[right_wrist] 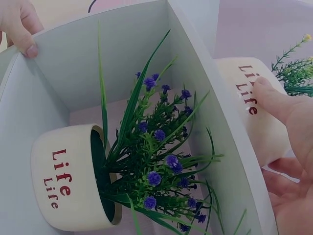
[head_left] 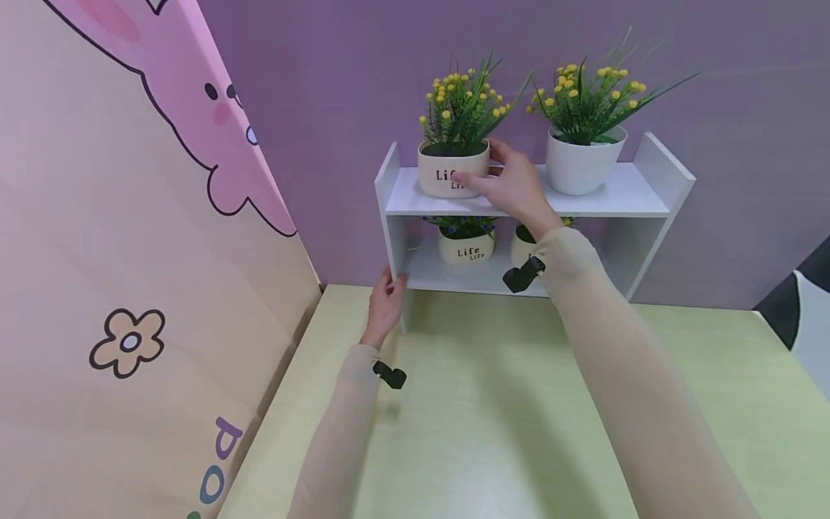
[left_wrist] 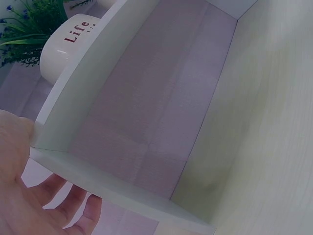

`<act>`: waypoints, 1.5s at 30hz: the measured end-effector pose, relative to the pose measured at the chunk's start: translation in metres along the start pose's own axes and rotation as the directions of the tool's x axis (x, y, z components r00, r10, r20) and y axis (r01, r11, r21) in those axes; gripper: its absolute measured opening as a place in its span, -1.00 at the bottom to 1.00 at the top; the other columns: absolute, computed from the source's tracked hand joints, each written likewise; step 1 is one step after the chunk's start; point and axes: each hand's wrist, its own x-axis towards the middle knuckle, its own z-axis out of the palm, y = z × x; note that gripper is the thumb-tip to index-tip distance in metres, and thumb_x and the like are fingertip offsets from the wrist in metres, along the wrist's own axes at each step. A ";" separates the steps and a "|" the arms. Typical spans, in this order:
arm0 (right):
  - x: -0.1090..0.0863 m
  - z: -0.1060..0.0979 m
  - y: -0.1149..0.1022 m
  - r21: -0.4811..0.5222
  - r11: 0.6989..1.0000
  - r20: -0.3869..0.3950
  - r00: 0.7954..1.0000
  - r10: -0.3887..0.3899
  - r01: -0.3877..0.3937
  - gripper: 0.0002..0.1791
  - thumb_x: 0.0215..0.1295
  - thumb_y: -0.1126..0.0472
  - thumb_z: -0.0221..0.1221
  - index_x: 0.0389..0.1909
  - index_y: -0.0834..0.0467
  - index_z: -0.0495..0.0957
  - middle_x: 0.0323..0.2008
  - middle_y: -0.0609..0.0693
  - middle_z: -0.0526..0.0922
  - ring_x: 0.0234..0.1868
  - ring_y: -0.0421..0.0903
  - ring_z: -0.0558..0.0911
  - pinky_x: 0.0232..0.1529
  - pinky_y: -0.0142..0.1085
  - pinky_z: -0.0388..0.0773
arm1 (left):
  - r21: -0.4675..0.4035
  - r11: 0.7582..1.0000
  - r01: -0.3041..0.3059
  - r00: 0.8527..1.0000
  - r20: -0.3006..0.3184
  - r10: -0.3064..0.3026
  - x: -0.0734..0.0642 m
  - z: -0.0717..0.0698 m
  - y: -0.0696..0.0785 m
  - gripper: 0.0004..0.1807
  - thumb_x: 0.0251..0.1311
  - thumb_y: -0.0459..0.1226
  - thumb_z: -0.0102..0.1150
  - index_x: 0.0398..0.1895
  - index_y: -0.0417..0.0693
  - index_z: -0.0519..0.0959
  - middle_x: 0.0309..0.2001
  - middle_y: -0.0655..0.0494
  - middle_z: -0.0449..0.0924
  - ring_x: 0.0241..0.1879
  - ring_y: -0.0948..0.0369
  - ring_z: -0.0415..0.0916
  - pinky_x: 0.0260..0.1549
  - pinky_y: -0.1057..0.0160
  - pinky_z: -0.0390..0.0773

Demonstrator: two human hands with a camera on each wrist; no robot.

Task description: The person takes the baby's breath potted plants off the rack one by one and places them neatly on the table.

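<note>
A small white two-tier shelf point(head_left: 663, 184) stands against the purple wall. On its upper tier, at the left, is a cream flowerpot point(head_left: 433, 179) marked "Life" with yellow artificial flowers. My right hand point(head_left: 515, 184) grips this pot from the right, its thumb point(right_wrist: 271, 98) on the printed front and its other fingers around the side and back. Low on the shelf's left side panel point(left_wrist: 112, 183), my left hand point(head_left: 385, 310) holds the edge. In the left wrist view, its fingers point(left_wrist: 73, 205) lie along the panel's outer face.
To the right on the upper tier stands a rounder white pot point(head_left: 580, 166) with yellow flowers. Below, a "Life" pot point(right_wrist: 68, 186) holds purple-blue flowers, beside another cream pot point(head_left: 521, 250) partly hidden by my right arm. The shelf rests on a pale wooden table point(head_left: 454, 418); a decorated panel point(head_left: 162, 252) borders the left.
</note>
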 end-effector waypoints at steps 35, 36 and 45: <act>-0.023 -0.005 -0.006 0.073 0.997 0.023 1.000 0.018 -0.020 0.19 0.26 -0.30 0.44 0.75 -0.10 -0.01 0.65 0.06 0.29 0.56 0.07 0.44 0.54 -0.02 0.42 | -0.009 1.000 0.015 1.000 0.004 -0.015 0.001 0.000 -0.003 -0.39 0.66 0.04 -0.04 0.67 0.18 0.28 0.51 -0.16 0.46 0.41 -0.17 0.51 0.32 -0.33 0.52; -0.025 -0.005 -0.007 0.075 0.997 0.023 1.000 0.019 -0.021 0.19 0.26 -0.30 0.44 0.75 -0.10 -0.01 0.65 0.05 0.29 0.56 0.07 0.44 0.54 -0.02 0.42 | -0.008 1.000 0.014 1.000 0.004 -0.014 0.001 0.000 -0.003 -0.39 0.66 0.04 -0.04 0.67 0.17 0.27 0.51 -0.16 0.45 0.41 -0.17 0.51 0.32 -0.33 0.52; -0.034 -0.006 -0.011 0.072 0.997 0.019 1.000 -0.002 0.000 0.16 0.28 -0.27 0.44 0.75 -0.11 0.01 0.65 0.04 0.28 0.55 0.09 0.45 0.51 0.02 0.45 | 0.006 1.000 0.015 1.000 -0.006 -0.015 0.000 0.001 -0.002 -0.39 0.67 0.03 -0.05 0.66 0.10 0.28 0.50 -0.19 0.46 0.40 -0.19 0.52 0.30 -0.35 0.54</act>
